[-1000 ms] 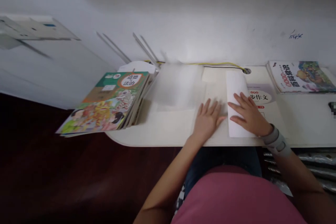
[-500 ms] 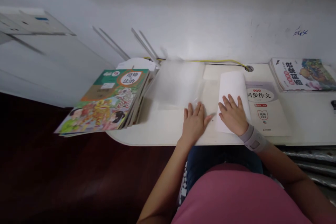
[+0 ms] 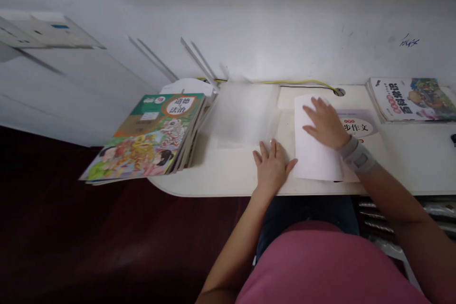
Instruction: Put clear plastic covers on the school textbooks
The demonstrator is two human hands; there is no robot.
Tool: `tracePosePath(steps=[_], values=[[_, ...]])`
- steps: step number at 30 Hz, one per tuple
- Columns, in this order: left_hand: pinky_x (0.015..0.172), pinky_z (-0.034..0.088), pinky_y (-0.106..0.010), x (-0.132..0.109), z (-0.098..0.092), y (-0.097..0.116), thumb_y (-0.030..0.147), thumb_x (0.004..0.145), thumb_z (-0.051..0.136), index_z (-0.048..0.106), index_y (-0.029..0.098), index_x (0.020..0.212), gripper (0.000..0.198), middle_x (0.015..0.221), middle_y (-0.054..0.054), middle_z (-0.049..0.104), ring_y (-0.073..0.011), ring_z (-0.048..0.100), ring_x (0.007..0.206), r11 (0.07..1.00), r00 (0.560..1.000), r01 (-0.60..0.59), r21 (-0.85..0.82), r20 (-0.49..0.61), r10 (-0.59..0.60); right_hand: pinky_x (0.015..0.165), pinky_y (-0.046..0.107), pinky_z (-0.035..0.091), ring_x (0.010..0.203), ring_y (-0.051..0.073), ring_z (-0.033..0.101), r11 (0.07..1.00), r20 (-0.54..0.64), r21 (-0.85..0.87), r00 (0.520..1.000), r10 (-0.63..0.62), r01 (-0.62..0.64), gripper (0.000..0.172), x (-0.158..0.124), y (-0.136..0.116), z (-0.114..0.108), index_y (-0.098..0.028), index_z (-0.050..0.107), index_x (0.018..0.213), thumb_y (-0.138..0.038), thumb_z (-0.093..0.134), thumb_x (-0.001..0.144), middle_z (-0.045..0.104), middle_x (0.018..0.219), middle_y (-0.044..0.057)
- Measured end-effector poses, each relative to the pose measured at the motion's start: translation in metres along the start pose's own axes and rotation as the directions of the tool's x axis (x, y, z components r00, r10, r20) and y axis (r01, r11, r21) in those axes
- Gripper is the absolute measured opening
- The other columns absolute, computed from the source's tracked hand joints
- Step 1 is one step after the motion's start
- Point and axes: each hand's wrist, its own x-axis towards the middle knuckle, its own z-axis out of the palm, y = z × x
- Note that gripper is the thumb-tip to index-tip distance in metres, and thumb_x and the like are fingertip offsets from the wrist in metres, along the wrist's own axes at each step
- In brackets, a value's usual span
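Note:
My right hand (image 3: 325, 122), with a grey wristband, lies with spread fingers on the upper part of a white flap (image 3: 315, 161). That flap covers the left side of a pale book (image 3: 368, 145) with Chinese lettering and a purple band. Flat on the desk to the left of the book is my left hand (image 3: 271, 166), fingers apart, holding nothing. Its fingertips are at the lower edge of a clear plastic sheet (image 3: 245, 111). Whether the flap is part of the book's cover or a separate sheet, I cannot tell.
A stack of colourful textbooks (image 3: 149, 137) stands at the desk's left end, beside a white router (image 3: 187, 86) with upright antennas. More books (image 3: 413, 99) lie at the back right. A yellow cable (image 3: 299, 81) runs along the wall to a desk hole (image 3: 340, 91).
My right hand has slid up and slightly right along the white flap, which now covers more of the book. My left hand has shifted a little to the right in view.

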Motion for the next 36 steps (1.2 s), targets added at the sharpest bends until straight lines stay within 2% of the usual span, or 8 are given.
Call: tracePosePath(steps=[2, 4, 6, 9, 14, 21, 28, 36], values=[[0.105, 0.021, -0.064, 0.0, 0.0, -0.001, 0.058, 0.088, 0.034, 0.034, 0.001, 0.14, 0.077, 0.149, -0.02, 0.028, -0.0467, 0.015, 0.136, 1.0, 1.0, 0.004, -0.004, 0.002, -0.004, 0.104, 0.055, 0.024, 0.137, 0.038, 0.019, 0.994, 0.008, 0.03, 0.994, 0.106, -0.106, 0.07, 0.025, 0.022, 0.001, -0.011, 0.033, 0.14, -0.041, 0.058, 0.082, 0.024, 0.15, 0.022], [0.105, 0.021, -0.064, -0.001, 0.0, -0.001, 0.058, 0.088, 0.034, 0.034, 0.002, 0.14, 0.077, 0.149, -0.02, 0.028, -0.0462, 0.015, 0.136, 1.0, 1.0, 0.007, -0.008, -0.003, -0.007, 0.102, 0.053, 0.028, 0.134, 0.037, 0.026, 0.987, 0.046, 0.062, 0.988, 0.146, -0.149, 0.078, 0.041, 0.036, 0.01, -0.01, 0.03, 0.141, -0.045, 0.061, 0.078, 0.033, 0.144, 0.022], [0.105, 0.022, -0.064, -0.001, 0.001, 0.0, 0.06, 0.088, 0.034, 0.034, 0.002, 0.14, 0.078, 0.148, -0.021, 0.028, -0.0456, 0.015, 0.137, 1.0, 1.0, 0.006, -0.012, -0.012, -0.006, 0.099, 0.05, 0.031, 0.125, 0.035, 0.037, 0.985, 0.042, 0.065, 0.986, 0.16, -0.162, 0.076, 0.046, 0.042, 0.02, -0.011, 0.035, 0.138, -0.045, 0.063, 0.076, 0.045, 0.133, 0.021], [0.104, 0.022, -0.064, -0.002, -0.001, 0.001, 0.06, 0.088, 0.03, 0.035, 0.002, 0.14, 0.078, 0.148, -0.021, 0.028, -0.0454, 0.015, 0.137, 1.0, 1.0, 0.01, -0.018, -0.02, -0.01, 0.097, 0.048, 0.031, 0.114, 0.033, 0.044, 0.982, -0.044, 0.005, 0.981, 0.19, -0.19, 0.067, 0.043, 0.04, 0.032, -0.011, 0.046, 0.128, -0.041, 0.067, 0.072, 0.051, 0.123, 0.019], [0.103, 0.023, -0.065, -0.002, -0.003, 0.003, 0.058, 0.09, 0.026, 0.035, 0.001, 0.139, 0.076, 0.148, -0.023, 0.029, -0.0453, 0.016, 0.137, 1.0, 1.0, 0.019, -0.019, -0.005, -0.019, 0.101, 0.052, 0.025, 0.115, 0.033, 0.041, 0.976, -0.123, -0.076, 0.973, 0.195, -0.206, 0.056, 0.037, 0.034, 0.041, -0.012, 0.052, 0.12, -0.038, 0.067, 0.073, 0.05, 0.123, 0.017], [0.104, 0.022, -0.064, -0.002, -0.002, 0.002, 0.056, 0.091, 0.026, 0.036, 0.001, 0.139, 0.073, 0.147, -0.021, 0.03, -0.0458, 0.017, 0.136, 1.0, 1.0, 0.023, -0.012, -0.015, -0.024, 0.101, 0.053, 0.023, 0.115, 0.032, 0.039, 0.981, -0.1, -0.089, 0.981, 0.166, -0.175, 0.045, 0.036, 0.023, 0.038, -0.012, 0.056, 0.113, -0.039, 0.062, 0.078, 0.051, 0.122, 0.018], [0.103, 0.023, -0.065, -0.002, -0.002, 0.002, 0.057, 0.091, 0.025, 0.038, 0.005, 0.139, 0.072, 0.146, -0.022, 0.032, -0.0433, 0.019, 0.137, 0.999, 0.999, 0.013, -0.041, -0.048, -0.015, 0.1, 0.053, 0.025, 0.115, 0.033, 0.04, 0.986, -0.036, -0.1, 0.99, 0.133, -0.136, 0.046, 0.034, 0.023, 0.038, -0.01, 0.057, 0.113, -0.043, 0.057, 0.081, 0.052, 0.122, 0.019], [0.104, 0.021, -0.065, -0.002, -0.002, 0.003, 0.057, 0.091, 0.026, 0.036, 0.003, 0.139, 0.074, 0.147, -0.022, 0.03, -0.044, 0.017, 0.137, 0.999, 0.999, 0.023, -0.043, -0.026, -0.024, 0.1, 0.054, 0.025, 0.112, 0.032, 0.042, 0.979, -0.039, -0.152, 0.99, 0.132, -0.137, 0.045, 0.031, 0.023, 0.039, -0.009, 0.061, 0.109, -0.043, 0.059, 0.08, 0.054, 0.118, 0.019]])
